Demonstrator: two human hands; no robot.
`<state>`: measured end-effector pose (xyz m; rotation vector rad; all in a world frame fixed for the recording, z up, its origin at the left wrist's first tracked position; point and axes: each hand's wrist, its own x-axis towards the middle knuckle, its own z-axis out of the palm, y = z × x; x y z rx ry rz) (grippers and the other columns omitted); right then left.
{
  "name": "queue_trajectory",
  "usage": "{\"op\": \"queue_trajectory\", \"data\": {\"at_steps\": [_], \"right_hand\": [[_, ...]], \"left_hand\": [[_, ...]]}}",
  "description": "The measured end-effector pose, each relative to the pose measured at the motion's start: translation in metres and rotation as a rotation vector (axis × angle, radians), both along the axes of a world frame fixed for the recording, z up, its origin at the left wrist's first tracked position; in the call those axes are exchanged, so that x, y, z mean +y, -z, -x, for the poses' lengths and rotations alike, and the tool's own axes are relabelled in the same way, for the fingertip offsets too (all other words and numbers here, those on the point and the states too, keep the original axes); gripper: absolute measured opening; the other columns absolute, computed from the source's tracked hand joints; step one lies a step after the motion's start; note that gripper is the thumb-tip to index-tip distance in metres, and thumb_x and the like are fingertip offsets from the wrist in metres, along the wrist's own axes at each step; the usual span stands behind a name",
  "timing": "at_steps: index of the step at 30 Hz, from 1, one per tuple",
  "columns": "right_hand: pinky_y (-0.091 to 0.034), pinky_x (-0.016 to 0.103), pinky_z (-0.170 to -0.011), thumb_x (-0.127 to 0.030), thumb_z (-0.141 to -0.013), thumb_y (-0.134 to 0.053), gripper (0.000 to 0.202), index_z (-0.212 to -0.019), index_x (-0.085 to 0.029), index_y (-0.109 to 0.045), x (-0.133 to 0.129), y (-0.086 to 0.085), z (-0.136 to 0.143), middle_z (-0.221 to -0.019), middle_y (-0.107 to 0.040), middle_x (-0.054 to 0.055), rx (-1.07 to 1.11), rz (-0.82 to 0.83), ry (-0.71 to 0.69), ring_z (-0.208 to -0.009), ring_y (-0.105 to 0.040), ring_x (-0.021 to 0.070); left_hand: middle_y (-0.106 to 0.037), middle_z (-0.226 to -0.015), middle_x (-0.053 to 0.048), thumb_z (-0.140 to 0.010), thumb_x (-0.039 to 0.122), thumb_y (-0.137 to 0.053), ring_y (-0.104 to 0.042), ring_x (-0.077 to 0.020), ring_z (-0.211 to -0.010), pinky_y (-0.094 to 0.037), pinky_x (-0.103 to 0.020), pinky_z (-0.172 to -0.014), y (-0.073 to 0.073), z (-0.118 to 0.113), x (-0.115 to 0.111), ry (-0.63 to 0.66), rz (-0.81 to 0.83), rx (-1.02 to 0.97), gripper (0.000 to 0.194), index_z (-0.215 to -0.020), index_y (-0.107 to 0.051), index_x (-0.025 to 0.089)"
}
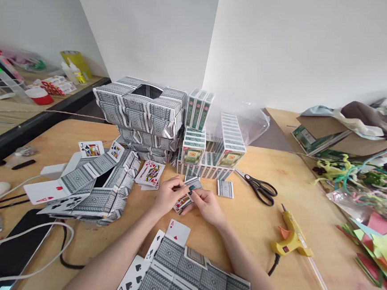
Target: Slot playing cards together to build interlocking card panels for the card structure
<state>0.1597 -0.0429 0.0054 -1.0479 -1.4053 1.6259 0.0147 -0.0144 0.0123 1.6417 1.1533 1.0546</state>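
Centrally, head view: left hand (170, 196) and right hand (206, 205) meet over the counter (262, 231), each grip narrow, fingertips pinched on held cards (182, 202); fingers hide much of them and their exact number can't be told. Behind, a card-covered box (139, 109) has a dark top opening, contents unseen. To the left, an open card-covered form (107, 196) shows a black gap, interior unreadable; jack (91, 149), king (115, 151) and red ace (45, 192) lie against it. Boxed card packs (199, 109), green-sided, stand stacked beside the box, some under clear plastic (254, 118); emblem visible, small print too blurred to read. Far right, a cardboard box (328, 133) sits under crumpled cloth (366, 118), its contents hidden. Nearest the wearer, a card panel (199, 279) runs off the lower edge, with an ace of diamonds (177, 233) and seven of spades (132, 278) protruding. Scissors (259, 188) and yellow glue gun (291, 237) lie to the right.
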Motion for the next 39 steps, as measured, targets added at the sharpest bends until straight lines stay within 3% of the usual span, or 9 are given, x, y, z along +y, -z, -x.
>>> {"op": "queue_trajectory", "data": {"at_steps": [10, 19, 23, 30, 35, 39], "right_hand": [[-0.045, 0.029, -0.054, -0.047, -0.082, -0.041, 0.034, -0.079, -0.017, -0.056, 0.0, 0.001, 0.0, -0.05, -0.062, 0.0, -0.013, -0.056, -0.02, -0.051, -0.062, 0.0188], [-0.046, 0.03, -0.054, -0.049, -0.08, -0.043, 0.033, -0.073, -0.018, -0.052, 0.001, -0.001, 0.0, -0.057, -0.063, 0.001, 0.057, -0.013, 0.036, -0.051, -0.062, 0.018], [-0.048, 0.03, -0.054, -0.049, -0.078, -0.048, 0.031, -0.076, -0.018, -0.049, 0.005, 0.003, -0.004, -0.064, -0.063, 0.001, 0.131, 0.014, 0.138, -0.05, -0.062, 0.0167], [-0.051, 0.029, -0.052, -0.051, -0.076, -0.048, 0.032, -0.082, -0.022, -0.037, 0.007, 0.009, -0.005, -0.069, -0.064, 0.0, 0.192, 0.057, 0.237, -0.06, -0.065, 0.0184], [-0.051, 0.03, -0.053, -0.051, -0.078, -0.045, 0.031, -0.081, -0.022, -0.034, 0.005, 0.008, -0.005, -0.074, -0.065, 0.001, 0.18, 0.057, 0.204, -0.059, -0.065, 0.0174], [-0.051, 0.03, -0.053, -0.052, -0.078, -0.045, 0.035, -0.084, -0.018, -0.041, 0.006, 0.003, -0.006, -0.071, -0.066, 0.004, 0.139, 0.073, 0.119, -0.054, -0.064, 0.0166]], "left_hand": [[-0.042, -0.051, 0.004, -0.074, 0.031, -0.052, -0.041, -0.0089, -0.053, -0.033, -0.021, -0.052, 0.003, 0.0, -0.001, -0.061, 0.052, 0.015, 0.029, -0.05, -0.045, 0.015], [-0.052, -0.057, 0.001, -0.076, 0.031, -0.048, -0.05, -0.0114, -0.06, -0.04, -0.022, -0.059, 0.003, 0.001, 0.002, -0.089, 0.067, -0.051, 0.026, -0.056, -0.054, 0.015], [-0.062, -0.085, -0.003, -0.072, 0.032, -0.055, -0.057, -0.0151, -0.08, -0.044, -0.024, -0.069, -0.001, 0.002, 0.001, -0.032, 0.111, -0.145, 0.018, -0.079, -0.06, 0.016], [-0.062, -0.096, -0.005, -0.063, 0.024, -0.066, -0.059, -0.0177, -0.087, -0.046, -0.028, -0.076, 0.005, -0.003, -0.005, 0.029, 0.147, -0.108, 0.046, -0.105, -0.049, 0.017], [-0.062, -0.098, -0.008, -0.069, 0.024, -0.059, -0.057, -0.02, -0.091, -0.044, -0.032, -0.081, 0.009, -0.002, -0.002, 0.044, 0.141, -0.103, 0.026, -0.093, -0.058, 0.015], [-0.064, -0.088, -0.006, -0.073, 0.029, -0.054, -0.058, -0.018, -0.083, -0.045, -0.03, -0.077, 0.006, 0.001, 0.001, 0.047, 0.182, -0.186, 0.021, -0.084, -0.06, 0.013]]}}
